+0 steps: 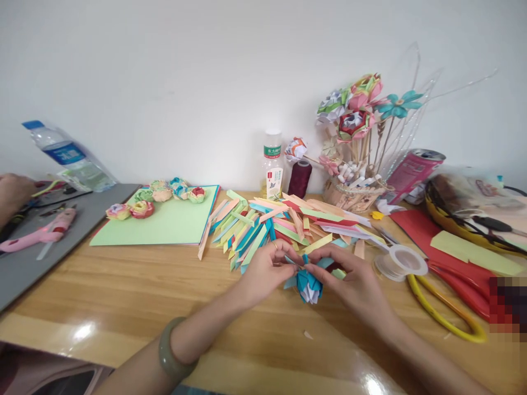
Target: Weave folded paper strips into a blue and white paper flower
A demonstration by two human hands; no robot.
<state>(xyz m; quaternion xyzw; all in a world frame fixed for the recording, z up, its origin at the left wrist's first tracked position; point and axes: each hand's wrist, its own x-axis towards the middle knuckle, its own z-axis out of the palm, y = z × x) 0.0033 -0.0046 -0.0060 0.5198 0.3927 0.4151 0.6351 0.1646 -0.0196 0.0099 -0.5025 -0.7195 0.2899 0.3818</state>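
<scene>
A blue and white folded-paper flower (309, 287) hangs between my hands, just over the wooden table. My left hand (272, 267) pinches at its upper left side, thumb and forefinger together. From the other side, my right hand (345, 271) grips the flower's top with thumb and fingers closed. A short blue tip sticks up between the two hands. Behind them spreads a pile of folded paper strips (255, 233) in green, orange, blue, pink and red. Part of the flower is hidden by my fingers.
Left are several small paper flowers (142, 208) on green paper (164, 227), a pink glue gun (45, 233) and another person's hand (16, 195). Right are a ribbon spool (405, 260), red-and-yellow-handled scissors (444, 312) and a flower basket (354, 198). Bottles stand along the wall.
</scene>
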